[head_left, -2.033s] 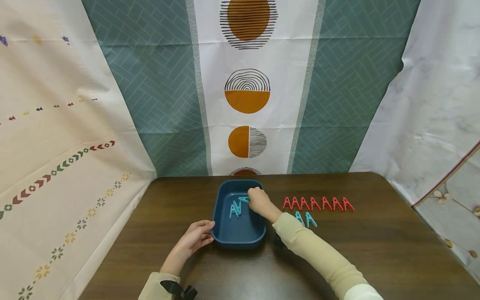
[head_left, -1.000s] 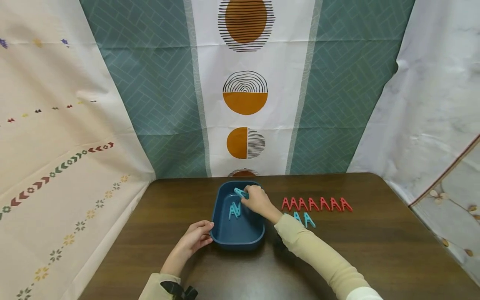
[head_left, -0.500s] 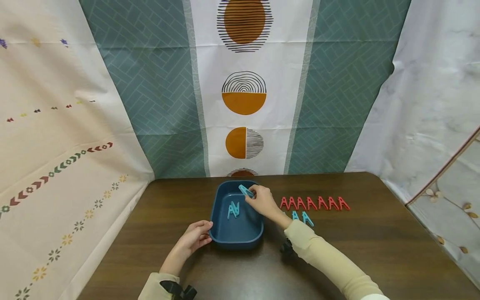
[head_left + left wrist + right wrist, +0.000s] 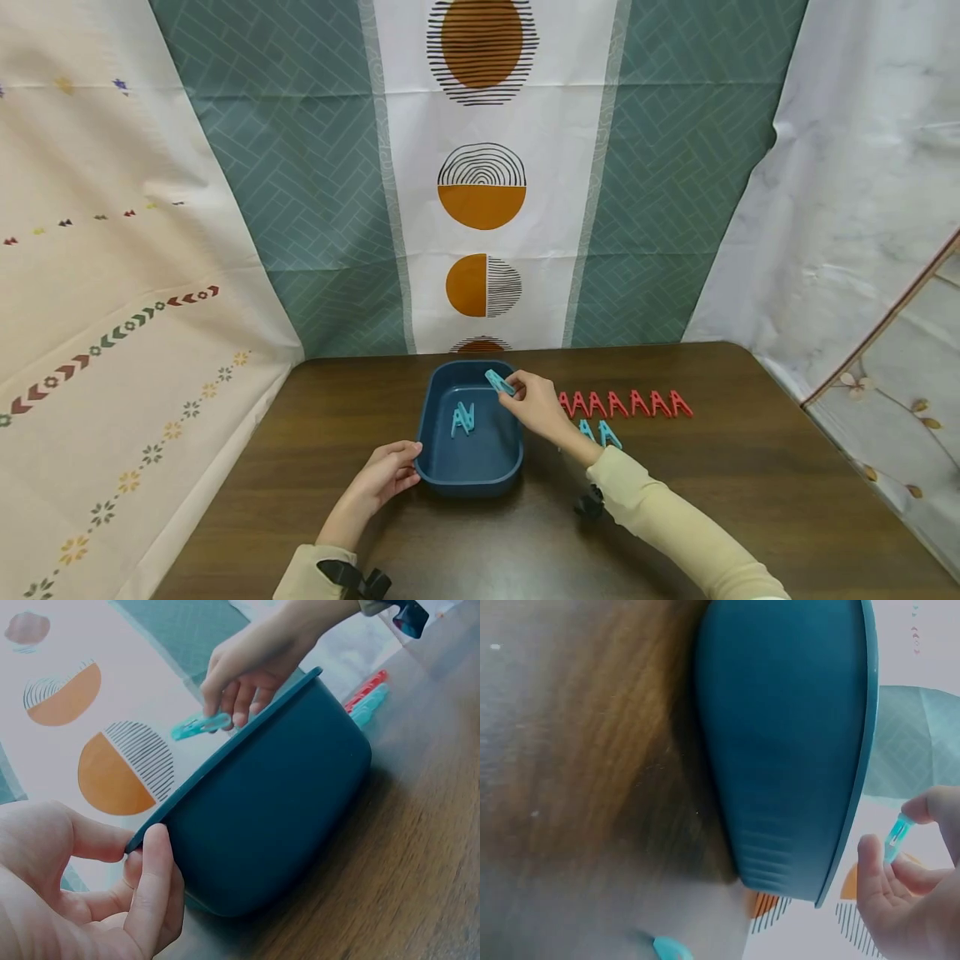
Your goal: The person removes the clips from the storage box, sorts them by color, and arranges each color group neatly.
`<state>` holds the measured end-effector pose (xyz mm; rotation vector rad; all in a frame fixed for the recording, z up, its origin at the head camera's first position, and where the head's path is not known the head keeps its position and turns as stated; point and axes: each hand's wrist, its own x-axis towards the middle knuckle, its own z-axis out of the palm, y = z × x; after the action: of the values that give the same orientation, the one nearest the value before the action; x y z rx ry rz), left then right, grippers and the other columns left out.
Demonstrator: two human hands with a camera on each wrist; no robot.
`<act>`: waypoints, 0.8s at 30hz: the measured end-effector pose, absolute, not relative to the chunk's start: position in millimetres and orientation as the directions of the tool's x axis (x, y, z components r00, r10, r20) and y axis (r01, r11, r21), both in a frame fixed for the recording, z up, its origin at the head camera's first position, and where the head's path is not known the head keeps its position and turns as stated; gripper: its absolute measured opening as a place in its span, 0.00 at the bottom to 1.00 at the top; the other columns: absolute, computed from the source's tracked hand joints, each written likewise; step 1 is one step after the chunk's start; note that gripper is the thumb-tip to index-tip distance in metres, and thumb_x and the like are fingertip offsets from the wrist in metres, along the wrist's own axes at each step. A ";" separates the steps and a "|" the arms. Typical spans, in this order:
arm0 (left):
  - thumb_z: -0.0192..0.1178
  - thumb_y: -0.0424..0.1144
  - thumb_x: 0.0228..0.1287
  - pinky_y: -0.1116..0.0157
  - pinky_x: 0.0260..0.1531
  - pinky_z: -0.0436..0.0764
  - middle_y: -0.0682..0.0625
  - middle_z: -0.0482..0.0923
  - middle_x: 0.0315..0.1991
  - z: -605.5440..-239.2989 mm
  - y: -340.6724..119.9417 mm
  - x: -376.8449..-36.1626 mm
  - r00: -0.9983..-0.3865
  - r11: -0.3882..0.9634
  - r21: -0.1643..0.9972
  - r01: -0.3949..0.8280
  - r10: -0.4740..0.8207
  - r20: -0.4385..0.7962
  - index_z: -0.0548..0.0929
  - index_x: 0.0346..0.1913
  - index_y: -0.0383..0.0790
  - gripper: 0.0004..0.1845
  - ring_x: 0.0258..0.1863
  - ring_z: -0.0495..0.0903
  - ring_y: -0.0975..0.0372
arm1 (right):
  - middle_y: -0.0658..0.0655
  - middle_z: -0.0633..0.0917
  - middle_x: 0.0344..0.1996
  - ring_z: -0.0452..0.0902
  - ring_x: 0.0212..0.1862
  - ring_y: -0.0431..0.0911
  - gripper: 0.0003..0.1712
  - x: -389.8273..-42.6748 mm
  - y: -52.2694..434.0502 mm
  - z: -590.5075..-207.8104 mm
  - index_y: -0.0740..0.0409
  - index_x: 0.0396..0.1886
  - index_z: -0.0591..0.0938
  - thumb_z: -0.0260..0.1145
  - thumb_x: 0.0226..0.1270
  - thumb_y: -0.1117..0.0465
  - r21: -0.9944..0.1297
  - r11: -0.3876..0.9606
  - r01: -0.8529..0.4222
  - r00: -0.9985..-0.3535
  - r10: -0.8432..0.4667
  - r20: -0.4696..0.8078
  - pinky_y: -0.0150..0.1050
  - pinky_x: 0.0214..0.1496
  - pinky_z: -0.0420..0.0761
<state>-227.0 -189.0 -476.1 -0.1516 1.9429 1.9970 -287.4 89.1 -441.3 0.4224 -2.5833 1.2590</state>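
My left hand pinches the left rim of a dark blue plastic basin, thumb and fingers gripping the lip in the left wrist view. Between thumb and fingers of my right hand is a light blue clothespin, held above the basin's far right side. In the right wrist view the same clothespin shows beyond the basin's rim. A small cluster of light blue clothespins lies on the basin floor.
On the wooden table, right of the basin, several red clothespins stand in a row. In front of them lie light blue clothespins, partly hidden by the right arm. Patterned cloth hangs behind the table.
My right hand has lifted a light blue clothespin from the basin's cluster and shifted it slightly right toward the rim. My left hand keeps its hold on the basin.
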 end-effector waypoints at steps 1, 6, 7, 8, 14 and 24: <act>0.55 0.39 0.70 0.74 0.30 0.80 0.55 0.76 0.26 -475.9 -189.3 -227.0 -0.933 -0.001 0.947 -0.321 0.171 -0.316 0.75 0.48 0.31 0.13 0.25 0.76 0.68 | 0.55 0.84 0.29 0.75 0.27 0.40 0.11 -286.1 90.2 -441.2 0.60 0.41 0.82 0.67 0.61 0.59 -0.726 0.589 -0.355 -0.931 -0.151 0.333 0.32 0.27 0.77; 0.56 0.40 0.70 0.75 0.29 0.80 0.55 0.76 0.25 -474.8 -189.5 -225.8 -0.933 -0.007 0.945 -0.326 0.162 -0.320 0.73 0.50 0.29 0.16 0.25 0.75 0.68 | 0.52 0.83 0.28 0.75 0.28 0.39 0.10 -280.7 96.1 -440.8 0.56 0.41 0.83 0.67 0.60 0.59 -0.730 0.594 -0.338 -0.936 -0.133 0.325 0.33 0.29 0.75; 0.56 0.40 0.70 0.75 0.29 0.80 0.55 0.76 0.25 -474.8 -189.4 -225.6 -0.933 -0.010 0.945 -0.327 0.162 -0.321 0.73 0.51 0.29 0.17 0.25 0.75 0.68 | 0.52 0.83 0.27 0.75 0.28 0.39 0.10 -279.7 97.6 -440.8 0.56 0.41 0.83 0.68 0.60 0.59 -0.733 0.593 -0.333 -0.938 -0.130 0.321 0.33 0.29 0.75; 0.56 0.40 0.70 0.75 0.29 0.80 0.55 0.76 0.25 -474.8 -189.4 -225.2 -0.933 -0.011 0.945 -0.327 0.164 -0.321 0.73 0.51 0.28 0.17 0.25 0.75 0.68 | 0.51 0.83 0.27 0.75 0.28 0.40 0.10 -278.6 99.3 -440.5 0.55 0.41 0.83 0.68 0.60 0.59 -0.735 0.594 -0.328 -0.940 -0.127 0.317 0.33 0.29 0.74; 0.55 0.41 0.70 0.74 0.30 0.81 0.55 0.76 0.26 -474.8 -189.4 -223.8 -0.932 -0.009 0.945 -0.326 0.172 -0.319 0.72 0.52 0.28 0.18 0.26 0.76 0.68 | 0.50 0.82 0.23 0.74 0.27 0.39 0.09 -274.3 111.4 -440.1 0.55 0.39 0.84 0.70 0.58 0.59 -0.729 0.609 -0.313 -0.945 -0.121 0.305 0.33 0.28 0.72; 0.56 0.41 0.70 0.74 0.30 0.81 0.54 0.76 0.26 -475.1 -188.5 -223.6 -0.932 -0.019 0.945 -0.328 0.169 -0.320 0.73 0.50 0.30 0.16 0.26 0.75 0.68 | 0.51 0.83 0.23 0.74 0.25 0.40 0.11 -265.7 132.3 -443.8 0.57 0.39 0.84 0.72 0.57 0.60 -0.726 0.612 -0.313 -0.946 -0.131 0.297 0.32 0.25 0.70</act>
<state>-223.6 -188.5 -475.1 -0.1659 1.9224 2.0163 -265.7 132.3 -443.8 0.3658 -2.6232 1.2426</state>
